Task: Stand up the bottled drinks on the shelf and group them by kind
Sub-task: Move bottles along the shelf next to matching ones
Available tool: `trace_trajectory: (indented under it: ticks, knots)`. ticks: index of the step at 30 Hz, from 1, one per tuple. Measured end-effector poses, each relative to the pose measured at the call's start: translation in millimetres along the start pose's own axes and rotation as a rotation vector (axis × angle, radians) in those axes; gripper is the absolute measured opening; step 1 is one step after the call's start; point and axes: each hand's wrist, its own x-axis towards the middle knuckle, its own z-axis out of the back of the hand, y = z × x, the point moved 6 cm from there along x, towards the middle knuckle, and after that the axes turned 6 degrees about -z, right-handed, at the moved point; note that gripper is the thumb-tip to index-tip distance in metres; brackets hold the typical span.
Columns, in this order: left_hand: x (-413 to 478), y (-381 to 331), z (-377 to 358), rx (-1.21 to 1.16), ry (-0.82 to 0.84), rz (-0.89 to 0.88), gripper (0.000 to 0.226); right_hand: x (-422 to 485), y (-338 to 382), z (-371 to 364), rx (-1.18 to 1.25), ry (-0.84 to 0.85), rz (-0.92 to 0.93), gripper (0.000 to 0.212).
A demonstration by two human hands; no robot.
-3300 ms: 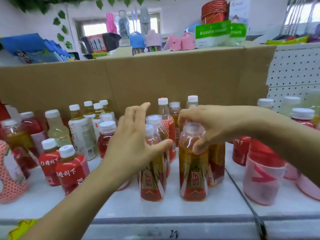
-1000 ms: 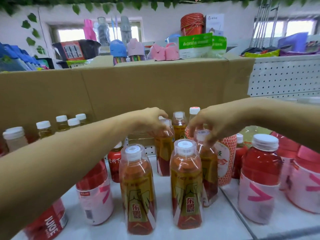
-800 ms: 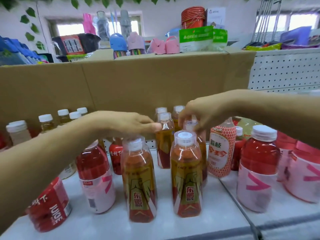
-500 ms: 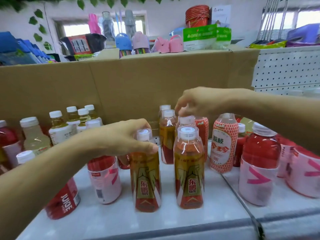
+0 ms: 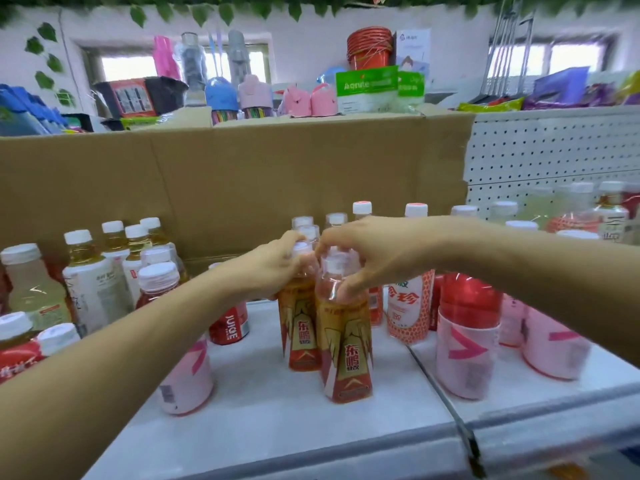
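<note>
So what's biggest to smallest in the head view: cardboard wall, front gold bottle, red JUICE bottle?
1. cardboard wall
2. front gold bottle
3. red JUICE bottle, farther back and partly hidden, so unsure.

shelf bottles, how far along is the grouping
Done: all visible bottles stand upright; the yellow tea bottles cluster at left. In hand: left hand grips the rear gold-labelled bottle, right hand the front gold-labelled bottle. Left: pink-labelled red bottles sit split, one left of them, others right.

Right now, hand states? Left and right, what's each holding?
Left hand: grips the neck of the rear gold-label bottle.
Right hand: grips the neck of the front gold-label bottle.
</note>
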Motion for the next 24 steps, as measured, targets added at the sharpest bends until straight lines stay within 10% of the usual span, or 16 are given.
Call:
trace_trajectory:
  ticks: [9,24]
  knots:
    - [-34.1,-73.3,1.9,0.197,-0.329,-0.293,0.082,-36.8,-78.2,51.9,-0.040,-0.285,-0.221,0.063]
    - [117.1,-84.2,-2.0,-0.030,-0.010,0.031,0.059,-14.4,-147.7,18.6,0.481,-0.177,-0.383,0.027]
